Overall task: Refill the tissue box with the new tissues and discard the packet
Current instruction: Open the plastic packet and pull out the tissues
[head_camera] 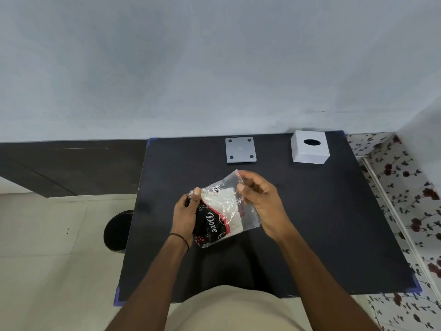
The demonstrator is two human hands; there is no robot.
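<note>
Crinkled clear plastic packet (223, 212), black-and-red print, white tissues inside, held above the black table's (310, 235) middle. Left hand (185, 216) clamps its printed end; right hand (262, 199) fingers pinch the clear open edge. White tissue box (309, 147) and flat grey base plate (240, 150) lie well apart along the far edge. Black bin (117, 231) stands on the tiled floor, left.

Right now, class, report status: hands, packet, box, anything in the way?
Both hands on tissue packet: left hand grips its side, right hand pinches the clear top. Tissues inside. Box cover and base plate apart at far edge. Nothing between.
</note>
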